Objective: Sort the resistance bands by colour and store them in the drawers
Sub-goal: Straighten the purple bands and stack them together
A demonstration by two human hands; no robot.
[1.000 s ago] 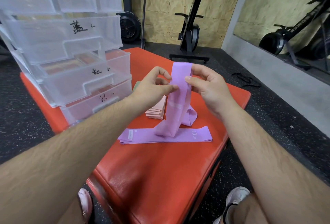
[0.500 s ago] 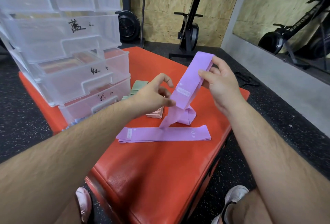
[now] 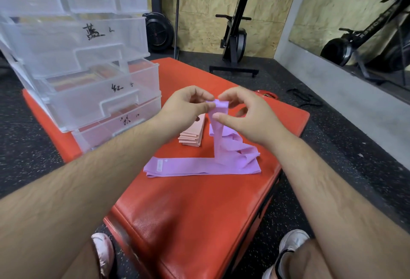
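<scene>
**Purple band fold: edges first**

The drawer stack (image 3: 88, 61) is parked at 10 o'clock on the red worktop (image 3: 188, 212). A flat purple band (image 3: 182, 166) is laid mid-worktop. A second purple band (image 3: 218, 136) is held up off its 2 o'clock end, top fold pinched in a tight thumb-and-finger grip by left hand (image 3: 184, 110) and right hand (image 3: 250, 121). Edges are probably best matched before flattening. The pink stack (image 3: 192, 137) is piled at 12 o'clock.

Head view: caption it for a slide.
Left hand and right hand pinch a purple band over a red mat near stacked pink bands and clear drawers.
</scene>
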